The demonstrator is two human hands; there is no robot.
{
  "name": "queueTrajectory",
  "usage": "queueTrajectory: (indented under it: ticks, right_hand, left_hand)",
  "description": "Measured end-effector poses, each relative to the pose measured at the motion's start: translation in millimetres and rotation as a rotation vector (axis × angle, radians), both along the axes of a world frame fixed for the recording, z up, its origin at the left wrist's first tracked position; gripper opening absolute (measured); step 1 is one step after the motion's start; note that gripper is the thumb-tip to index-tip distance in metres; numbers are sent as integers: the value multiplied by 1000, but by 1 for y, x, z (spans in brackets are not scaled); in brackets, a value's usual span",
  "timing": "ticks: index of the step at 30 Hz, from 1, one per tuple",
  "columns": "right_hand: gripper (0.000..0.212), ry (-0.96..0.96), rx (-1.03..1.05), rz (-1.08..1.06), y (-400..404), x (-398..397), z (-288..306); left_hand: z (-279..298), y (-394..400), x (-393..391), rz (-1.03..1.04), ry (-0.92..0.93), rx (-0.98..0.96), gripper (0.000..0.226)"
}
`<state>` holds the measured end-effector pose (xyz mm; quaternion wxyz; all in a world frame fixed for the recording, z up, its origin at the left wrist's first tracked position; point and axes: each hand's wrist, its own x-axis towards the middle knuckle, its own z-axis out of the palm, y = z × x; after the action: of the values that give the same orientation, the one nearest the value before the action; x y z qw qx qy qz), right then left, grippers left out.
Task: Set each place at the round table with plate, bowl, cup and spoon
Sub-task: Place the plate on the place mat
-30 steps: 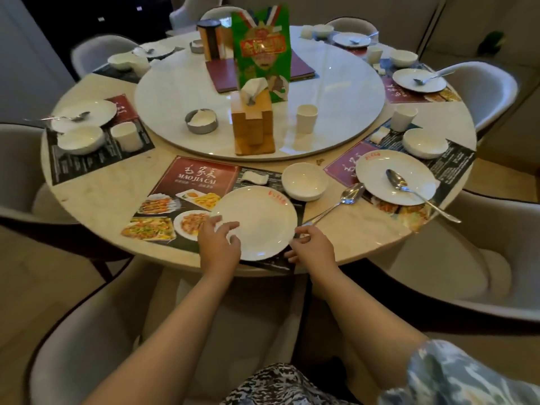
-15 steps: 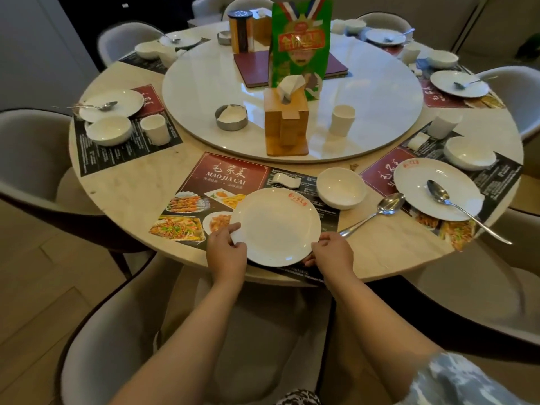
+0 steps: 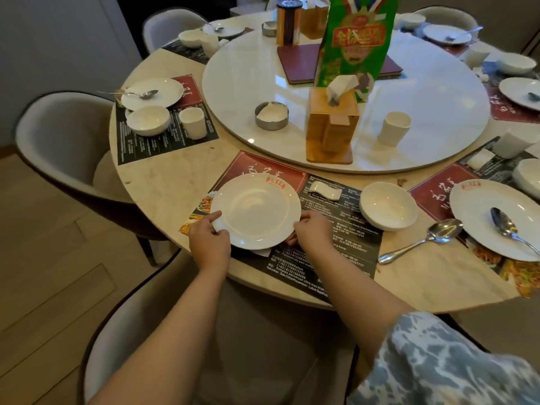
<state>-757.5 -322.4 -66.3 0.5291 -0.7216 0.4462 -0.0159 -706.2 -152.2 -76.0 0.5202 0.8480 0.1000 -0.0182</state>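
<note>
Two hands on the plate, bowl and spoon wait off to the right

Both hands clamp one plate (image 3: 255, 210) at the near edge of the round table (image 3: 163, 182). My left hand (image 3: 209, 240) pinches the rim at its near-left, thumb on top, fingers curled under. My right hand (image 3: 312, 230) grips the near-right rim, fingers tucked beneath, so I can't tell how far they wrap. Plate sits on the left part of the placemat (image 3: 330, 252), covering the red panel & food pics.

Key relation for what comes next, as I judge it: remaining pieces all lie to the right of the plate, i.e. on the right hand's side. Bowl (image 3: 388, 206) rests at the mat's far-right corner, near that hand. Spoon (image 3: 420, 239) lies beyond the mat on bare marble, long axis diagonal, handle pointing toward the near edge, scoop toward the neighbouring setting. Cup (image 3: 394, 128) stands upright on the turntable (image 3: 233, 83), well apart, further in. Small white rest (image 3: 325, 190) lies just beside the plate's far-right rim.

So right hand is nearer for bowl & spoon; left would have to cross over.
</note>
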Motion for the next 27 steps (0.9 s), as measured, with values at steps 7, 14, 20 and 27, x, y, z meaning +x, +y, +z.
queueTrajectory:
  ticks: [7, 14, 20, 27]
  right_hand:
    - [26, -29, 37, 1, 1, 6, 1]
    - [27, -167, 165, -100, 1, -24, 10]
    - [24, -253, -174, -165, -25, -69, 16]
    - [25, -193, -548, -196, -100, -89, 25]
  left_hand:
    - [-3, -3, -1, -20, -17, 42, 41]
    - [9, -28, -34, -97, -135, 126, 36]
    - [21, -76, -63, -334, -275, 92, 28]
    - [26, -151, -81, -478, -295, -18, 26]
